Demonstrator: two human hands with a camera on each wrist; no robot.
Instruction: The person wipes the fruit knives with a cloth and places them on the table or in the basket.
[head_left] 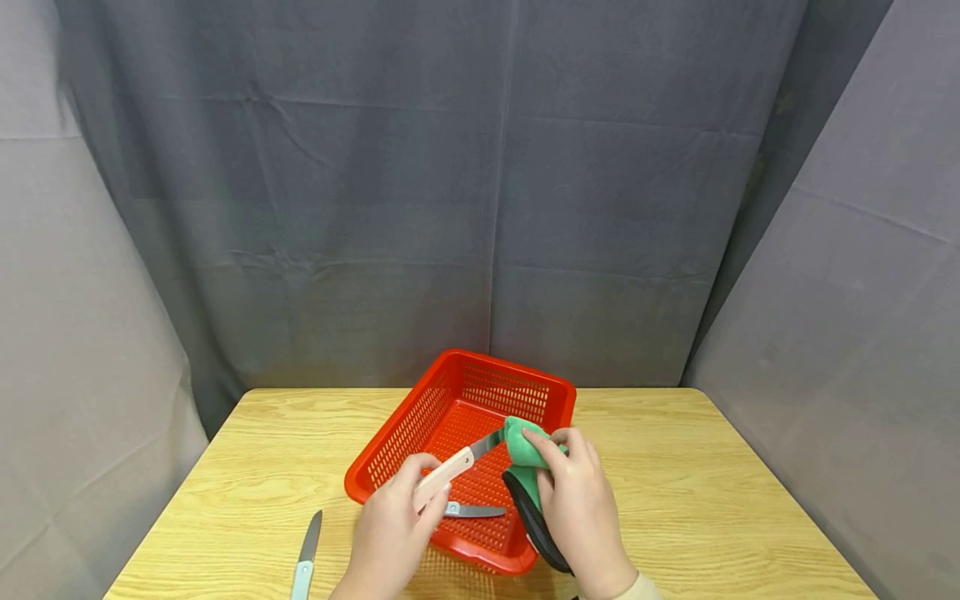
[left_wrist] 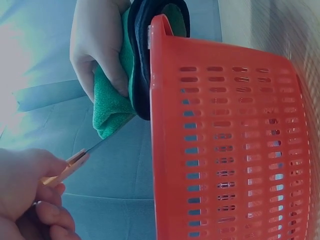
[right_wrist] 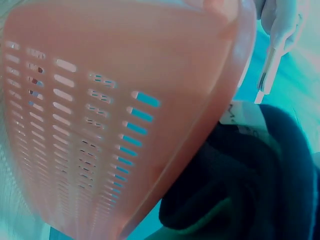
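Note:
My left hand (head_left: 393,521) grips a knife (head_left: 444,479) by its pale pinkish handle, with the blade pointing up and to the right over the basket. In my right hand (head_left: 581,496) is a green cloth (head_left: 525,443) with a black edge, folded over the blade's tip end, which it hides. The left wrist view shows the blade running into the green cloth (left_wrist: 112,107). Below both hands is a red plastic basket (head_left: 390,433) with slotted walls. A second knife (head_left: 480,511) lies inside it, its handle partly hidden by my left hand.
Another knife (head_left: 305,558) with a light blue handle lies on the wooden table (head_left: 675,492), left of the basket, its blade pointing away from me. Grey curtains (head_left: 375,208) hang behind the table and along both sides.

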